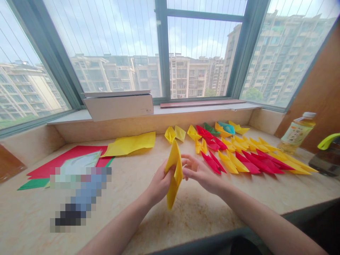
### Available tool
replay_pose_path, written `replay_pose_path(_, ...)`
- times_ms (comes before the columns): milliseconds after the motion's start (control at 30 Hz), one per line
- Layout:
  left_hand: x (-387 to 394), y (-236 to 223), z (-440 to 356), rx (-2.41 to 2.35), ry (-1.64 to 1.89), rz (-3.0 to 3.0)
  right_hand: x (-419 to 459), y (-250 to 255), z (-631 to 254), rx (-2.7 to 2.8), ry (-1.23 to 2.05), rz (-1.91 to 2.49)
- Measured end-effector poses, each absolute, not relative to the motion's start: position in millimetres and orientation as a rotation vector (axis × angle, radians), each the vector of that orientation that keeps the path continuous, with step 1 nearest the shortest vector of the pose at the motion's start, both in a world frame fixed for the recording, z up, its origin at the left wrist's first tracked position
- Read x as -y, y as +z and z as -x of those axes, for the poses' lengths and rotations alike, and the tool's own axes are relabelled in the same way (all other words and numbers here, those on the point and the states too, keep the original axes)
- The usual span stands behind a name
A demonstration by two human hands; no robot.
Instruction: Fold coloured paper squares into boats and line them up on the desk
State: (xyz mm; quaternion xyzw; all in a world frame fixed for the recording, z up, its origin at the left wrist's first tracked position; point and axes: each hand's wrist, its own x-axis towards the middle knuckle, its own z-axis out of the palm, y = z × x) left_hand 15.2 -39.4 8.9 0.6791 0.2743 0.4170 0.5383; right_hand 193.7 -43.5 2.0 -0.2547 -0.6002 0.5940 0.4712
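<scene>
I had the left hand (159, 186) pinching a seemingly part-folded yellow paper (174, 191), the right hand (203, 173) nearby, its grip unclear, folded paper shapes (237, 163) at right, a yellow sheet (130, 144) unshaped at left.

The boats (233, 162) and the folded piece (174, 177) look like creased matt paper, as does the yellow sheet (130, 144). The surface (204, 216) seems smooth, mottled stone with a soft sheen. The bottle (297, 132) is clear, glossy plastic, the box (119, 107) smooth matt card.
</scene>
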Motion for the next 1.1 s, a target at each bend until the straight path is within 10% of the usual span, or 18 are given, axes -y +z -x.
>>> replay_pose_path(1100, 45.8, 15.9, -11.7, -0.581, 1.077, -1.411, 59.4, 0.3, -194.6, 1.682, 1.276, 0.735)
